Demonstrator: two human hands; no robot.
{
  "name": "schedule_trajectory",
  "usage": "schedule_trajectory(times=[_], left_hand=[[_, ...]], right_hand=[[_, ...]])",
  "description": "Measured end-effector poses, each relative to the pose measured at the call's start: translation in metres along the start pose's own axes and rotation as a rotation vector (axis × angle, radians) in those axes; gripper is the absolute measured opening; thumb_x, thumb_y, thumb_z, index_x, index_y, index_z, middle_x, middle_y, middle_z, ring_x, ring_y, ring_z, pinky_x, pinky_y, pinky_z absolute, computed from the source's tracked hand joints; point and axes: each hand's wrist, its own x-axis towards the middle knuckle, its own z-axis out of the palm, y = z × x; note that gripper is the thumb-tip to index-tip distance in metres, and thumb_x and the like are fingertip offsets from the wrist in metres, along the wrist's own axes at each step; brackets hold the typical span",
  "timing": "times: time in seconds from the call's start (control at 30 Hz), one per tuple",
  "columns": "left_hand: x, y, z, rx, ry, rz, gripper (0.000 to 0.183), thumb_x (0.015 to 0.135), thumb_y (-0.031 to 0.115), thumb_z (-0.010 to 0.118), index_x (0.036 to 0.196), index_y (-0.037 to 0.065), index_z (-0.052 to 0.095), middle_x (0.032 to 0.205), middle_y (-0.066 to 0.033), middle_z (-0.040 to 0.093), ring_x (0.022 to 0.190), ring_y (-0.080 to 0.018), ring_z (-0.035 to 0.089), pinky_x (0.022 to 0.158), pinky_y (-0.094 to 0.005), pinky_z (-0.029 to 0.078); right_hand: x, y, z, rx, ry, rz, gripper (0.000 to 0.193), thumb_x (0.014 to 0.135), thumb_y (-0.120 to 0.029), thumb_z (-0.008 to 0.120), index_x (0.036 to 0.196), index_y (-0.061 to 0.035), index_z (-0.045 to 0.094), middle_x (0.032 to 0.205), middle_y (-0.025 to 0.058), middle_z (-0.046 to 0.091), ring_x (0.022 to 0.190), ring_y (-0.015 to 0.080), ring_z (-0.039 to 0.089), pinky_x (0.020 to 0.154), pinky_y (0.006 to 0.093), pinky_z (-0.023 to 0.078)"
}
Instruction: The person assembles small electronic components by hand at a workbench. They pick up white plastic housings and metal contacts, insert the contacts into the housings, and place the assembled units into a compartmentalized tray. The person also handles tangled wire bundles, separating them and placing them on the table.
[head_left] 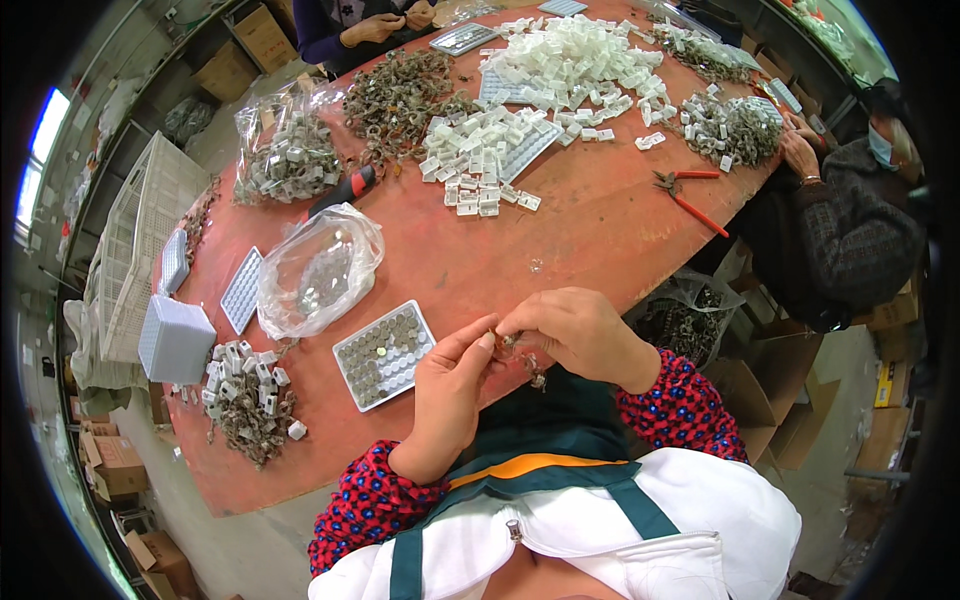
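Observation:
Close to the table's front edge, my left hand (446, 395) and my right hand (578, 332) meet fingertip to fingertip. Both pinch a small wired part (538, 380), whose thin brownish wires dangle below my right fingers; its exact kind is too small to make out. Just left of my left hand lies a white tray (407, 394) with rows of round pockets, many filled with small grey discs (365, 365). Behind that tray, a transparent plastic bag (345, 262) holds more flat silvery discs.
White plastic housings (575, 65) heap at the far middle, beside tangled wired parts (400, 95). Red-handled pliers (690, 200) lie right. Wired housings (250, 400) and stacked trays (175, 340) sit left. A co-worker (845, 225) sits right, another person's hands (385, 25) are at the far side.

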Motion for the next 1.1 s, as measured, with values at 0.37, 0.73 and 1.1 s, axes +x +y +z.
schedule_trajectory(times=[0.37,0.73,1.1], left_hand=[[0.001,0.007,-0.002,-0.195,-0.005,-0.110,0.029,0.101,0.006,0.054,0.127,-0.005,0.060,0.113,-0.0132,0.070,0.092,-0.0152,0.068,0.080,-0.0265,0.057],[0.009,0.004,-0.001,-0.002,0.020,0.059,0.026,0.098,0.003,0.061,0.123,-0.004,0.062,0.115,-0.0148,0.069,0.096,-0.0190,0.070,0.083,-0.0293,0.059],[0.011,0.008,0.005,0.149,-0.046,0.038,0.024,0.097,0.007,0.066,0.119,-0.004,0.063,0.110,-0.0134,0.071,0.097,-0.0177,0.070,0.084,-0.0288,0.059]], right_hand=[[-0.002,0.009,0.000,0.240,-0.005,0.080,0.013,0.095,-0.003,0.063,0.108,-0.0032,0.065,0.098,0.0127,0.069,0.092,0.0269,0.068,0.078,0.0349,0.054],[0.017,0.022,-0.011,-0.386,0.256,0.040,0.020,0.085,-0.008,0.071,0.104,-0.0062,0.069,0.099,0.0100,0.068,0.093,0.0296,0.066,0.082,0.0416,0.053],[-0.010,-0.015,0.017,-0.390,0.211,-0.047,0.022,0.083,-0.013,0.068,0.104,-0.0095,0.071,0.097,0.0053,0.068,0.085,0.0233,0.068,0.071,0.0362,0.053]])
